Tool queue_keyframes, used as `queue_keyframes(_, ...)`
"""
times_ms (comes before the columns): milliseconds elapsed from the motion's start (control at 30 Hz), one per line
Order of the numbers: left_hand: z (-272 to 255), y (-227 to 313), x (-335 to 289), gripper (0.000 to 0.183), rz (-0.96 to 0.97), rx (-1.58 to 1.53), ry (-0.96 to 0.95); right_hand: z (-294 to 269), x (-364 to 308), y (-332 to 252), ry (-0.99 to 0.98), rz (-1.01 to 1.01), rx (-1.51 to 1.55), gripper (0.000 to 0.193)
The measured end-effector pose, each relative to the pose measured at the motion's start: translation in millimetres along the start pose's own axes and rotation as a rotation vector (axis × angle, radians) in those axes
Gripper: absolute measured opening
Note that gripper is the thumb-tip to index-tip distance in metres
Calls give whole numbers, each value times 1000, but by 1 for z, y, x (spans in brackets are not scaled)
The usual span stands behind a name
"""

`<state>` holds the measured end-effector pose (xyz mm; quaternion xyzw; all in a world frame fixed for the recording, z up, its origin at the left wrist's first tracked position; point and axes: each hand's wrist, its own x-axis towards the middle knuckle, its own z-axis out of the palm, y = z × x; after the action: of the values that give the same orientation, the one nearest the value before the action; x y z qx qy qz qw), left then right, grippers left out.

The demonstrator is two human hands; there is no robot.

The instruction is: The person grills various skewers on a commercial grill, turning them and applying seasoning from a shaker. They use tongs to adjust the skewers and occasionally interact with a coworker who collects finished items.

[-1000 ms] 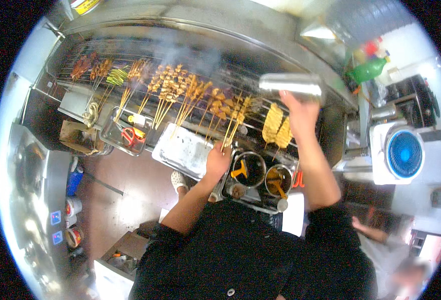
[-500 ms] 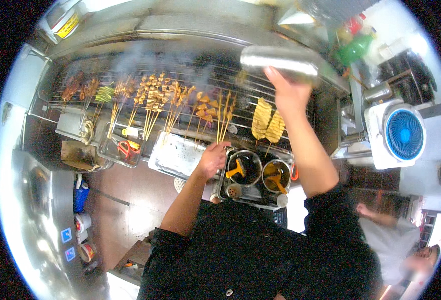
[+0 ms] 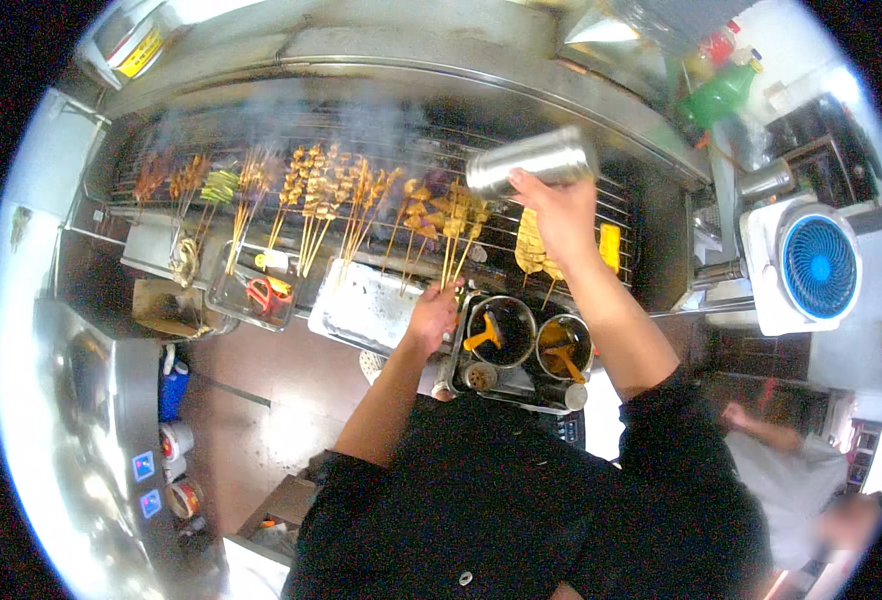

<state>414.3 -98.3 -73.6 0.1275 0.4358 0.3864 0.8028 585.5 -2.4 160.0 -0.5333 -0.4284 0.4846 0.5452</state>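
The person stands close against the long, smoking wire-grate grill [image 3: 651, 215], both arms stretched forward over it. Their right hand [image 3: 558, 212] is clamped around a shiny steel cylindrical shaker [image 3: 531, 160], held on its side above the grate. It hangs over the gap between the brown meat skewers [image 3: 446, 215] and the pale yellow flat skewers [image 3: 533, 248], its far end aimed toward the meat, the way one holds a canister so that what is inside falls on the food.

The left hand [image 3: 433, 315] is down at the near edge of the grill, fingers closed together on the wooden stick ends of that same meat bunch, where the sticks jut out past the heat and can be gripped safely. More skewers run leftward along the grate, among them a bunch of green vegetable skewers [image 3: 219, 185], all laid with handles toward the person.

Just below the grill's front edge, within easy reach, sit two round metal pots with orange-handled brushes [image 3: 501, 335] and a flat white-dusted steel tray [image 3: 366, 310]. Farther left, a clear tub holding red-handled scissors [image 3: 261, 292]. Off to the right stands a white box fan with a blue grille [image 3: 816, 265], and a green plastic bottle [image 3: 721, 95] lies on the shelf behind.
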Motion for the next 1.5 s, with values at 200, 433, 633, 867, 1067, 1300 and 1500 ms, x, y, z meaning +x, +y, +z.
queue_keyframes(200,-4,-10,9,13,22,-94,-119,-2,5,-26,-14,-235,29,37)
queue_keyframes(433,6,1,-6,27,-96,312,34,-6,1,-41,136,-244,-56,36)
queue_keyframes(633,-63,3,-67,45,-94,680,-57,-73,-93,31,118,138,656,39)
queue_keyframes(867,-168,11,-143,43,-8,699,346,-111,-262,184,284,988,749,52)
queue_keyframes(1067,-182,71,-127,48,-51,673,152,-128,-279,295,454,969,1110,57)
queue_keyframes(1300,-204,118,-124,40,156,739,-114,-104,-350,333,709,916,963,68)
queue_keyframes(1500,-208,129,-139,37,15,1012,-217,-89,-530,419,956,1009,505,18)
